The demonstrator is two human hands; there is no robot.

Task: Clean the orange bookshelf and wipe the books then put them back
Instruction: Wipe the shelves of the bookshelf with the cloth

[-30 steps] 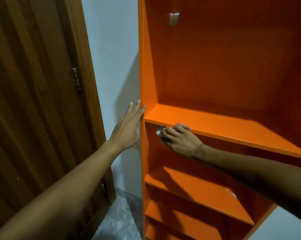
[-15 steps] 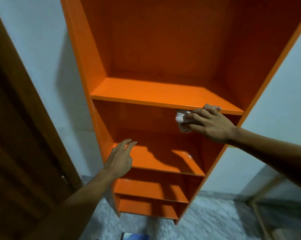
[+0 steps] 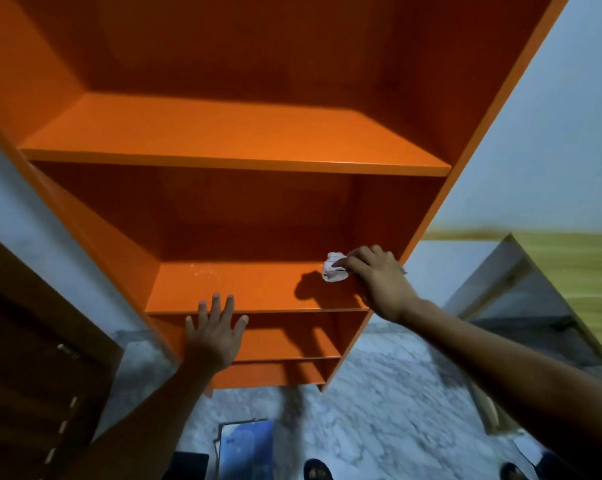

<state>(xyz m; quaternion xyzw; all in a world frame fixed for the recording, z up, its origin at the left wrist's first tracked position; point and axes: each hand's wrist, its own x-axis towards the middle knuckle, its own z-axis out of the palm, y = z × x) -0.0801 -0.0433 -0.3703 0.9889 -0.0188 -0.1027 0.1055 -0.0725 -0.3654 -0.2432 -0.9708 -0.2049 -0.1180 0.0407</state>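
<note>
Orange bookshelf (image 3: 223,140) being wiped, no books seen on its shelves.
A crumpled white cloth (image 3: 333,272) is gripped by the right hand (image 3: 379,277) at the third shelf's right end; the left hand (image 3: 214,332), fingers straight, is rested on that shelf's front edge.

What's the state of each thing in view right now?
orange bookshelf: upright, every visible shelf bare, no books on it.
white cloth: crumpled, pressed onto the third visible shelf near its right end.
right hand: on the cloth, fingers curled over it.
left hand: open, fingers spread, resting against that shelf's front edge.
blue book: lying on the floor below the bookshelf.
</note>
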